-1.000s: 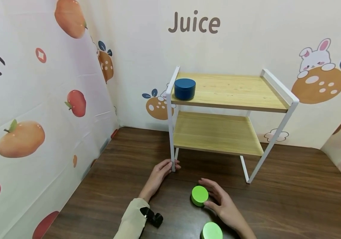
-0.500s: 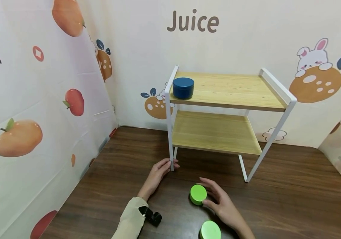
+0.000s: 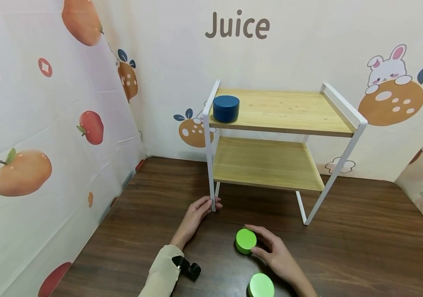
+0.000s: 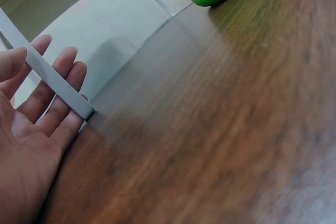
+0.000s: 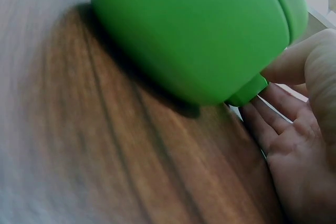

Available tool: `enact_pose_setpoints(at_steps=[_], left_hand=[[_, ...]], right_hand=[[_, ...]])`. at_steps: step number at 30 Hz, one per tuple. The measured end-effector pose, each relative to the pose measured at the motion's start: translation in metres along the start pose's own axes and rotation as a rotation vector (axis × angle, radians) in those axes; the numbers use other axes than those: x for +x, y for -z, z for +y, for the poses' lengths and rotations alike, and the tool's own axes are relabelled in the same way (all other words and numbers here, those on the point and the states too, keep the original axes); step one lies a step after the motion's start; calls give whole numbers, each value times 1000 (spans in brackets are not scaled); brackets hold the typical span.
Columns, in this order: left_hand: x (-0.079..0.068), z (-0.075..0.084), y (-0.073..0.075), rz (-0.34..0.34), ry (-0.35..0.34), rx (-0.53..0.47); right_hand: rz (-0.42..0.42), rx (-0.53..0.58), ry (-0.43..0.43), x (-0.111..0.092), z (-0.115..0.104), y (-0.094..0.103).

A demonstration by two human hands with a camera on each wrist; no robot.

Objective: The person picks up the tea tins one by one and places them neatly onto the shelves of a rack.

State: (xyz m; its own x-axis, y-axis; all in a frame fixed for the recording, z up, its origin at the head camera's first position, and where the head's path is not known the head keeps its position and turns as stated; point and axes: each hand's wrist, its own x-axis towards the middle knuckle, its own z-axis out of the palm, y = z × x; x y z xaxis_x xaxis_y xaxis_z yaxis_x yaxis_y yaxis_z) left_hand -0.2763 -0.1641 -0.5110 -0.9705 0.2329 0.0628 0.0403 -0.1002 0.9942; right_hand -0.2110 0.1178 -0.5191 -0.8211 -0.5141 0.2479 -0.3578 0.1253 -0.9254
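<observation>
In the head view my left hand (image 3: 196,212) holds the front left leg (image 3: 211,173) of a small two-tier shelf, low down near its foot. The left wrist view has the thumb on one side of the white leg (image 4: 60,87) and the fingers behind it. My right hand (image 3: 276,253) grips a small round green tin (image 3: 246,241) on the table, thumb at its near right side and a fingertip at its far edge. Closer to me stands a second green tin (image 3: 261,285), which looms large in the right wrist view and mostly hides the first tin (image 5: 247,94).
A round blue tin (image 3: 226,109) stands at the left end of the shelf's top board (image 3: 289,109). Below it is the lower board (image 3: 267,163). The shelf stands on a dark wooden table (image 3: 367,247), with printed cloth walls (image 3: 174,49) behind and left.
My right forefinger has drawn in to the far edge of the green tin, which stays in place. The left hand keeps its hold on the leg. The head view has shifted slightly.
</observation>
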Motion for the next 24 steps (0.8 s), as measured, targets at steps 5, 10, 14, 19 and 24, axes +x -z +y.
enact_pose_setpoints(at_steps=[5, 10, 14, 19, 24], left_hand=[[0, 1, 1, -10, 15, 0], [-1, 0, 0, 5, -5, 13], [-1, -1, 0, 3, -3, 15], [-1, -1, 0, 2, -6, 17], [-1, -1, -1, 0, -14, 12]], right_hand=[[-7, -33, 22, 0, -1, 1], [-4, -29, 26, 0, -3, 0], [5, -33, 9, -1, -2, 0], [13, -56, 23, -1, -1, 0], [8, -47, -5, -1, -3, 0]])
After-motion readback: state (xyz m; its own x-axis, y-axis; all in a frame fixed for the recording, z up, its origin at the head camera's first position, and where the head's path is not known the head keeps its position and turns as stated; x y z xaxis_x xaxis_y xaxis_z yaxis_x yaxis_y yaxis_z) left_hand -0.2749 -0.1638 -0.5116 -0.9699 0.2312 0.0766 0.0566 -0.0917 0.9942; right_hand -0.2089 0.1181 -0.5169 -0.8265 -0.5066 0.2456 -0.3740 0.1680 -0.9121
